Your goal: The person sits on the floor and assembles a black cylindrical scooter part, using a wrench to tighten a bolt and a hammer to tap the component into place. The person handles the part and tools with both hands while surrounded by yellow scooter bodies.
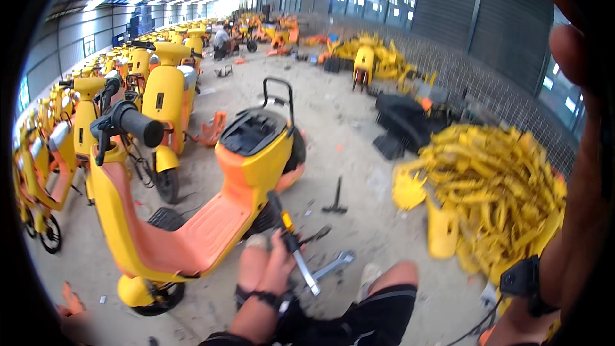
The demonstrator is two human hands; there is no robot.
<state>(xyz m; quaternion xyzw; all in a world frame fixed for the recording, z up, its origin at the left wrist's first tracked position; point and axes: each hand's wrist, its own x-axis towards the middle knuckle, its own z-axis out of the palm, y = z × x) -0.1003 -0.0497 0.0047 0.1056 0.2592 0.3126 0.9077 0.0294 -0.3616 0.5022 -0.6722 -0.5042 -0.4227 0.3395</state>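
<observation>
My left hand (277,257), a black band at its wrist, is closed around a long socket wrench (301,261) with a black and yellow grip and a silver shaft, beside my knee. A silver open-end wrench (334,265) shows just right of the shaft; I cannot tell whether it touches my hand. My right hand (567,41) is raised at the right edge, fingers apart and partly cut off, with no held thing visible. A black device (522,277) is strapped on that arm. In front stands a yellow and orange scooter (240,182) with its seat off.
A black T-shaped tool (336,200) is on the concrete floor. To the right lies a heap of yellow panels (500,192), with black parts (403,118) behind it. Rows of yellow scooters (166,99) line the left. Farther back, a person (222,40) crouches.
</observation>
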